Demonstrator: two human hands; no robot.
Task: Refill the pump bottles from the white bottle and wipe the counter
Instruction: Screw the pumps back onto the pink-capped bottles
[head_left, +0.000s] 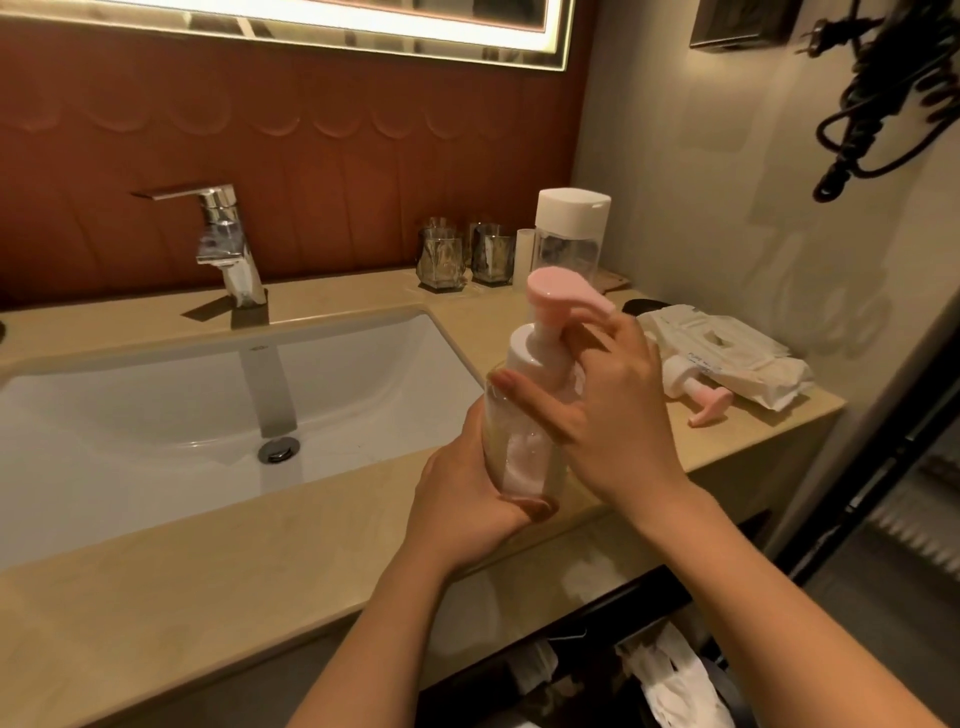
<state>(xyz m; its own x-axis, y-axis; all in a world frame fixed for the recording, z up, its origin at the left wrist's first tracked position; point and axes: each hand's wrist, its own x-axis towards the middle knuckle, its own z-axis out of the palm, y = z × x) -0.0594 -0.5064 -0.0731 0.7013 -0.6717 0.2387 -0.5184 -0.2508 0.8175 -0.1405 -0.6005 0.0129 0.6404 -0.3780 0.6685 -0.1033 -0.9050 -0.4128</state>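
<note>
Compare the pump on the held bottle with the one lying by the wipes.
The fitted pump stands upright on the bottle; the loose pump lies on its side on the counter. The right hand holds the fitted pump's collar; no hand touches the loose pump. Both have pink heads, white collars.

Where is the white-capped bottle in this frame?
In the head view, the white-capped bottle stands upright at the back right of the counter, just right of the glass tumblers and behind the held pump bottle.
</note>
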